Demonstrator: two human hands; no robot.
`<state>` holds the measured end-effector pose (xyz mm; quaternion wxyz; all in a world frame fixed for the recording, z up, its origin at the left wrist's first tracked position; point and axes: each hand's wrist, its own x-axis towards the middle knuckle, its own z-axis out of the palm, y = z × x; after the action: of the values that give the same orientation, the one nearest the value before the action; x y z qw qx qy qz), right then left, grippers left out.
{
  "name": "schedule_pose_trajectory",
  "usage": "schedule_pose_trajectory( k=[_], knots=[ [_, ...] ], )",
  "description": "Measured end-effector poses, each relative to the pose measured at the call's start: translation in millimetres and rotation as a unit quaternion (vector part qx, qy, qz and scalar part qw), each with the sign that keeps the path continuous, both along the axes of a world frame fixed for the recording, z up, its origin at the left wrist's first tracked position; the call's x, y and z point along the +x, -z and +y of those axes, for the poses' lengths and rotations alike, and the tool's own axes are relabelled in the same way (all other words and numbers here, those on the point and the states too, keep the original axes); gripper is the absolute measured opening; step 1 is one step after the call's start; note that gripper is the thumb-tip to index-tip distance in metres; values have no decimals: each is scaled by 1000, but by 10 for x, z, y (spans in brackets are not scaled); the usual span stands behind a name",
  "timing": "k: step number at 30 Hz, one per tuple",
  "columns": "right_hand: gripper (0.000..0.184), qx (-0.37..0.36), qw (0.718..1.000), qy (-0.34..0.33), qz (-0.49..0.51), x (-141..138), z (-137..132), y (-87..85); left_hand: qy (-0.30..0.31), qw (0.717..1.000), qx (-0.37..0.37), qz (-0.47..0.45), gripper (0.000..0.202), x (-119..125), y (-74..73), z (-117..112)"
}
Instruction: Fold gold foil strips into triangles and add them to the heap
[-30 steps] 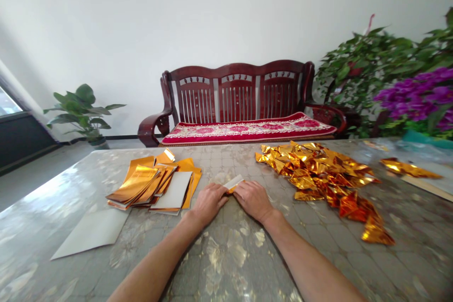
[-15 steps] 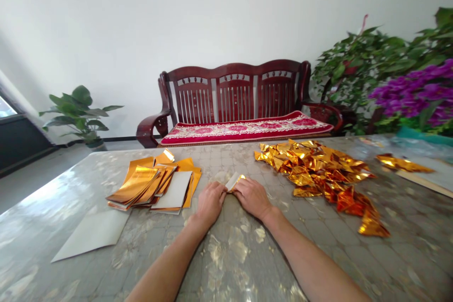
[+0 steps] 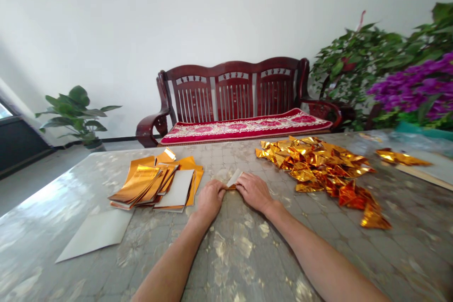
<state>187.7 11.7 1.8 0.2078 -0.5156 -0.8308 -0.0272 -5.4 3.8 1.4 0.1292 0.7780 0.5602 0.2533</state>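
Note:
My left hand (image 3: 210, 199) and my right hand (image 3: 253, 190) meet at the middle of the marble-patterned table (image 3: 230, 255). Both are closed on a small folded piece of gold foil paper (image 3: 233, 179), whose white back shows between the fingertips. It is pressed down against the tabletop. A fanned stack of flat gold sheets (image 3: 155, 184) lies just left of my left hand. A heap of folded gold pieces (image 3: 322, 170) spreads to the right of my right hand.
A single white sheet (image 3: 95, 233) lies at the near left. More gold foil on a flat board (image 3: 406, 159) sits at the far right. Beyond the table stand a dark red wooden bench (image 3: 235, 99), a potted plant (image 3: 76, 113) and purple flowers (image 3: 414, 87).
The folded paper has been pushed flatter between my fingers, with less of its white flap sticking up. My hands stay in about the same spot.

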Motion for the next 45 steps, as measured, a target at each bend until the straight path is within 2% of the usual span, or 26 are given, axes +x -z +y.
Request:
schedule_pose_trajectory(
  k=[8, 16, 27, 45],
  knots=[
    [20, -14, 1000, -12, -14, -3, 9, -24, -5, 999, 32, 22, 7, 50, 58, 35],
    [21, -28, 999, -37, -25, 4, -6, -102, 24, 997, 59, 48, 13, 61, 81, 38],
    [18, -49, 997, 17, 62, -29, 70, 45, 43, 999, 3, -3, 22, -42, 54, -30],
    [15, -60, 996, 65, 23, -114, 51, -10, 38, 999, 2, 12, 20, -25, -12, -75]
  ],
)
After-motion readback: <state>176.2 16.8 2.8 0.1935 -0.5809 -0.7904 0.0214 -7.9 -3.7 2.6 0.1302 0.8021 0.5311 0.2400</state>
